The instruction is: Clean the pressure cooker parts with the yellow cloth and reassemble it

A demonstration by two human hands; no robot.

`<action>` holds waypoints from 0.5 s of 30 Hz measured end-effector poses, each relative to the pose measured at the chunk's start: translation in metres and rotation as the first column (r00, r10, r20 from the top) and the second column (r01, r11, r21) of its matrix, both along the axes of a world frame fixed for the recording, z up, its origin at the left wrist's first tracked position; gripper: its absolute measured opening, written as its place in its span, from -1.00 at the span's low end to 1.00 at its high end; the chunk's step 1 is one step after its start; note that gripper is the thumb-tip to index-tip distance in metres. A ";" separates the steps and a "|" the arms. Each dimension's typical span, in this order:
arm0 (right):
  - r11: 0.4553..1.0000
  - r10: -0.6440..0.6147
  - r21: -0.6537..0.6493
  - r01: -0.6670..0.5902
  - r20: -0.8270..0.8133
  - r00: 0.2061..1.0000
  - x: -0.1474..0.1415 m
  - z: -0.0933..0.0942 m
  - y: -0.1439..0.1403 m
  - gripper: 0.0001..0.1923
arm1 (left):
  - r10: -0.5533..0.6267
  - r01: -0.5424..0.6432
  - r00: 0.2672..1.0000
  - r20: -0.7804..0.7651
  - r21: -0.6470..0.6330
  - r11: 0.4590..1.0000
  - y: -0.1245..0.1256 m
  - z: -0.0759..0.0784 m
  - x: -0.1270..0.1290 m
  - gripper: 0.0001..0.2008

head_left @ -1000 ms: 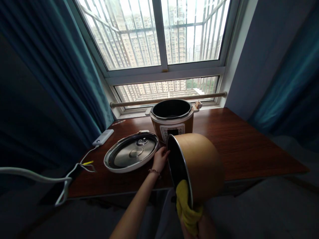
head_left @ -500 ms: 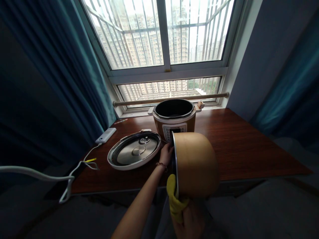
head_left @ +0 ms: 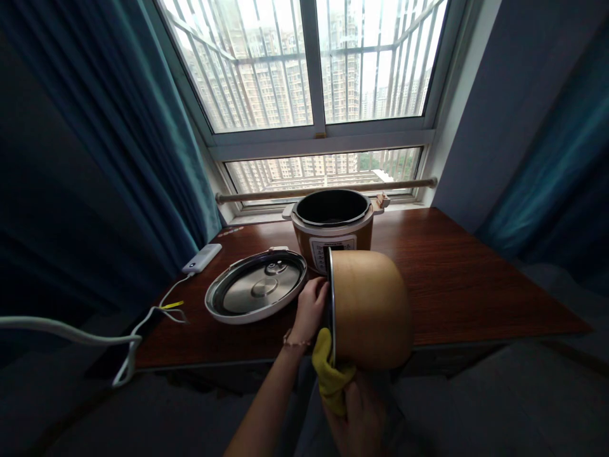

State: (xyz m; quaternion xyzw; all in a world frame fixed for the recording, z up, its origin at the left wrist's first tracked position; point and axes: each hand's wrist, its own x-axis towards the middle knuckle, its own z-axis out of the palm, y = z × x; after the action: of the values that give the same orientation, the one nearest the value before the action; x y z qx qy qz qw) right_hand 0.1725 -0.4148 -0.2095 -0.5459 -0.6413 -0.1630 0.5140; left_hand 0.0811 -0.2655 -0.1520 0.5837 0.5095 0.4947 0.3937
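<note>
Left hand point(head_left: 311, 308) gripping tilted inner pot point(head_left: 368, 311) rim, right hand point(head_left: 361, 416) seemingly clutching yellow cloth point(head_left: 328, 374)

Pot point(head_left: 368, 308) interior hidden, edge-on

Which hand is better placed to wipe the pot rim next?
Probably the right hand: it grips the yellow cloth against the lower rim of the tilted pot. The left hand holds the rim's upper edge, steadying it.
</note>
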 end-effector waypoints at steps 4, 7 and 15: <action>0.993 0.121 0.004 -0.121 -0.041 0.992 0.007 0.005 0.003 -0.80 | -0.233 0.294 0.870 0.435 -0.078 0.953 -0.045 0.038 0.005 -0.29; 0.962 0.274 0.027 -0.273 -0.105 0.956 0.015 0.017 0.001 -0.78 | -0.302 0.388 0.833 0.464 -0.100 0.916 -0.061 0.061 0.013 -0.45; 0.897 -0.064 -0.403 -0.180 -0.523 0.850 0.123 0.044 -0.028 -0.67 | -0.228 0.282 0.898 0.377 -0.096 0.955 -0.062 0.065 0.027 -0.62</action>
State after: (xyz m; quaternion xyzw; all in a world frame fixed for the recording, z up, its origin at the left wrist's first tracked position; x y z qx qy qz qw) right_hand 0.2956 -0.4426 -0.1655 -0.6504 -0.5134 0.1563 0.5375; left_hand 0.1080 -0.3275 -0.0869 0.5137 0.3825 0.4984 0.5843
